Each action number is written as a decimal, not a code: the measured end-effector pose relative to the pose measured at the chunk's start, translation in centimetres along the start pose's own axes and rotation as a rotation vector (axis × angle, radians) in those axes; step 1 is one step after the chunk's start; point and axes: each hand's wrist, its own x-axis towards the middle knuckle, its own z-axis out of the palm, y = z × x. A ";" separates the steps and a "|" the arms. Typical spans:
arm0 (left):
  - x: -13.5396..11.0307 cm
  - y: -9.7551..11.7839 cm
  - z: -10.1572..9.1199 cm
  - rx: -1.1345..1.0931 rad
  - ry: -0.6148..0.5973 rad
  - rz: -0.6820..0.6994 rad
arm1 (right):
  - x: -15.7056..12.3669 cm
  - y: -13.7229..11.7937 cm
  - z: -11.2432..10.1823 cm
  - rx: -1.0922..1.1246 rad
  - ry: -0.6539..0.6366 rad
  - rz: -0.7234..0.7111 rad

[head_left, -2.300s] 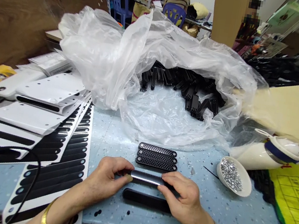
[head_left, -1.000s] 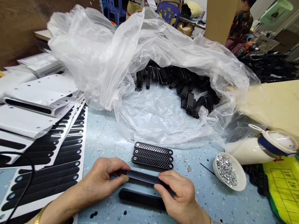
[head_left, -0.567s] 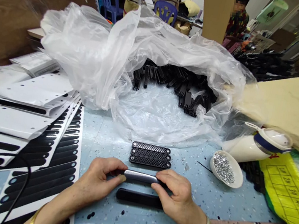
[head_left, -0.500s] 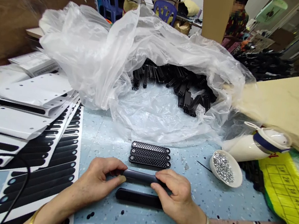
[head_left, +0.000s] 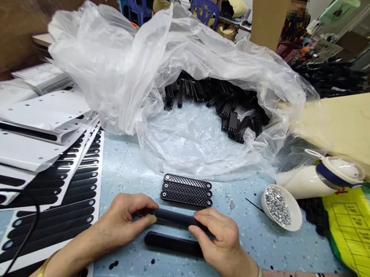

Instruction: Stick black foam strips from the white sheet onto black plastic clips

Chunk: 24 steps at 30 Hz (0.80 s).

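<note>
Between my two hands is a narrow black strip-shaped piece (head_left: 174, 217), held level just above the tabletop. My left hand (head_left: 130, 217) pinches its left end between thumb and fingers, and my right hand (head_left: 216, 235) grips the right end the same way. Nearer to me lies a second black bar (head_left: 171, 244) with rounded ends, its right end partly covered by my right hand. Beyond my hands, three black bars (head_left: 187, 190) with a cross-hatched face and small silver dots at their ends lie side by side.
A clear plastic bag (head_left: 112, 63) gapes toward me with many black bars (head_left: 233, 118) inside. At right are a bowl of small silver pieces (head_left: 278, 206) and a white bottle (head_left: 306, 179). Sheets of black strips (head_left: 50, 229) and white packets (head_left: 39, 113) cover the left side.
The view has shifted very slightly. Both hands keep the same hold on the black strip-shaped piece, which looks a little darker on top now.
</note>
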 end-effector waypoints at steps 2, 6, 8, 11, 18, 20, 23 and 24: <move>0.0 0.0 0.0 -0.003 0.001 0.001 | 0.0 0.0 0.0 -0.004 0.004 -0.001; 0.0 -0.1 0.1 -0.012 -0.001 0.004 | 0.0 -0.1 0.1 -0.024 0.022 -0.015; 0.0 -0.1 0.1 -0.022 -0.001 0.001 | 0.0 -0.1 0.1 -0.027 0.018 -0.015; 0.1 -0.1 0.1 -0.032 -0.003 -0.009 | 0.0 -0.1 0.1 -0.022 0.016 -0.011; 0.1 0.0 0.1 0.001 -0.002 0.002 | 0.0 -0.2 0.2 -0.016 0.017 -0.008; 0.1 0.0 0.0 0.008 0.000 0.005 | 0.0 -0.2 0.2 -0.014 0.021 -0.004; 0.0 0.2 -0.1 -0.001 -0.011 0.013 | 0.0 -0.2 0.2 -0.012 0.022 0.000; 0.0 0.3 -0.1 -0.006 -0.015 0.015 | 0.0 -0.2 0.2 -0.011 0.022 0.000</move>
